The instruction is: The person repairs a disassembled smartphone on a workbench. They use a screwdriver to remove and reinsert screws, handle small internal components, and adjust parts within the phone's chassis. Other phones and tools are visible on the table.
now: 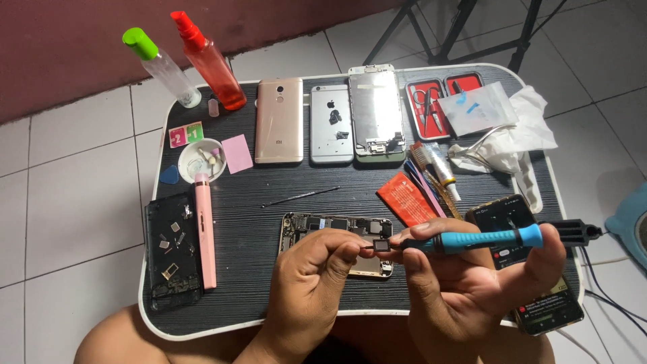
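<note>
Small dark-topped counter (256, 222) with a white rim, set on a white tiled floor (67, 202) below a dark red wall (81, 40); black stand legs (465, 27) on the tiles beyond the far edge.

All places taken from the opened phone (317, 232) at mid-counter. Beyond it, a thin metal pick (300, 196), then a row: gold phone (279, 120), silver phone (331, 123), detached screen frame (376, 114). Far right of that row, a red-lined tool case (431, 101) under a clear bag (475, 108), beside crumpled white cloth (519, 135). Just right of the opened phone, a red packet (404, 199) and a glue tube (441, 168). Left of it, a pink pen-shaped tool (204, 229) touching a black tray (174, 249) of small parts; further back on the left, a white dish (201, 160), a pink pad (236, 152), a clear bottle with green cap (162, 64) and a red spray bottle (212, 61).

Above the near end of the opened phone, left hand (306, 283) with thumb and forefinger pinched narrow on a small black component (381, 247), held off the counter. Right hand (465, 269) closed round a blue-handled soldering iron (482, 239); fingers (421, 232) wrapped near the front of the grip, tip meeting the component from the right, black cord end sticking out to the right.

Hidden or unclear: near edge of the opened phone behind both hands; two dark phones (502, 219) on the right mostly covered by the right hand; iron tip itself too small to make out; bare knee (114, 337) cut off at the bottom edge.
</note>
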